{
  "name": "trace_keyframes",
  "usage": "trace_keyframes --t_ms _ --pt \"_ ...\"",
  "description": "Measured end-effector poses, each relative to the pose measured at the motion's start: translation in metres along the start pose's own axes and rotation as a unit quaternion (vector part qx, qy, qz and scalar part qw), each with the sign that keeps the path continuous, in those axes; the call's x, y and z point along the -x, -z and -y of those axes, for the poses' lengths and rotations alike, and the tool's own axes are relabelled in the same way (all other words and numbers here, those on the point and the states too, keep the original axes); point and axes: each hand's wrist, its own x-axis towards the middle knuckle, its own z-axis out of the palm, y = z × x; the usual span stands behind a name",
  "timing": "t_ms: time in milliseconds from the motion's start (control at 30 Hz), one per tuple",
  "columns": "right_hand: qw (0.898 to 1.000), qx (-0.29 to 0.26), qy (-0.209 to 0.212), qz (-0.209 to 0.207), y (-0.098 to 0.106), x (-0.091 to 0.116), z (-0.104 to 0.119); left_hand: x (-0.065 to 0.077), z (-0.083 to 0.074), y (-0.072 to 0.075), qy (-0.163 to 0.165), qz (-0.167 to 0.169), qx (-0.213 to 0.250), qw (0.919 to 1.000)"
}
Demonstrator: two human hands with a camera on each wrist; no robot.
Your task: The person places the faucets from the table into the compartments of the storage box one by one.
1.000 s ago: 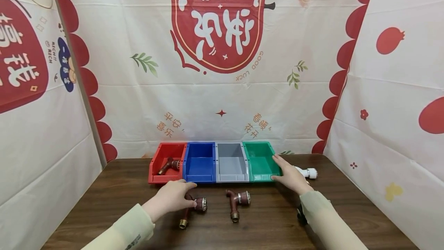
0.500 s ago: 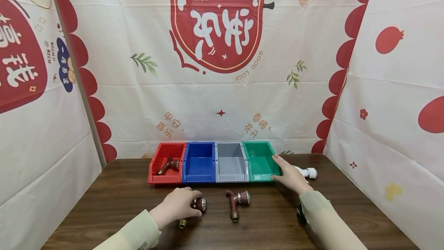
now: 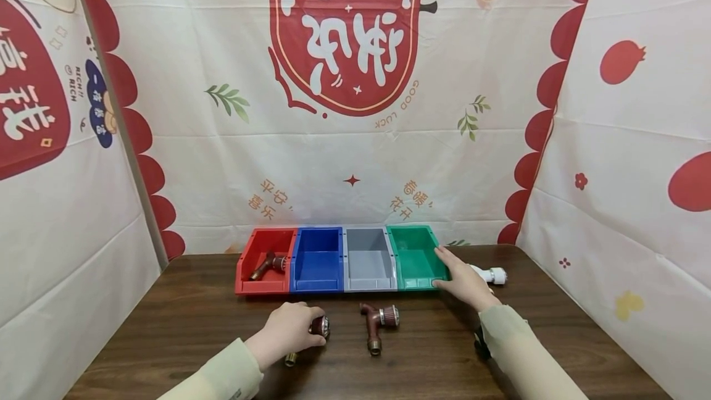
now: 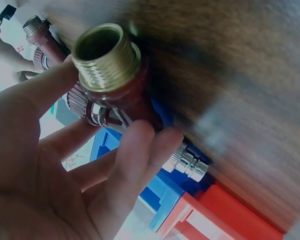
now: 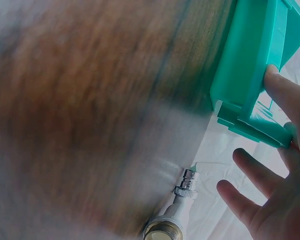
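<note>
My left hand grips a brown faucet low over the wooden table. The left wrist view shows its brass threaded end and ribbed knob between thumb and fingers; in the head view the hand hides most of it. A second brown faucet lies to the right of that hand. My right hand rests against the right side of the green bin. Its thumb touches the bin's front part, and its other fingers extend fairly straight along the outside, as the right wrist view shows.
Red, blue and grey bins stand left of the green one in a joined row. A third brown faucet lies in the red bin. A white faucet lies beyond my right hand. Printed cloth hangs around the table.
My left hand has come down and slightly right over the brown faucet, and its fingers have closed around it. My right hand has stayed at the green bin.
</note>
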Motion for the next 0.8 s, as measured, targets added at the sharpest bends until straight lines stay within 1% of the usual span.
trace_keyframes --t_ms 233,533,800 --pt "1.000 -0.002 -0.002 0.000 -0.0004 0.0002 0.0002 -0.0005 0.0004 -0.0024 -0.004 -0.008 0.002 1.0000" --pt "1.000 0.001 -0.001 -0.003 0.0012 -0.0008 0.0002 -0.0019 0.0019 -0.0041 -0.028 -0.029 -0.005 0.9992" --pt "1.000 0.000 -0.006 0.004 -0.0013 -0.0016 -0.0013 -0.0024 0.0033 -0.0058 -0.028 -0.018 0.000 0.9994"
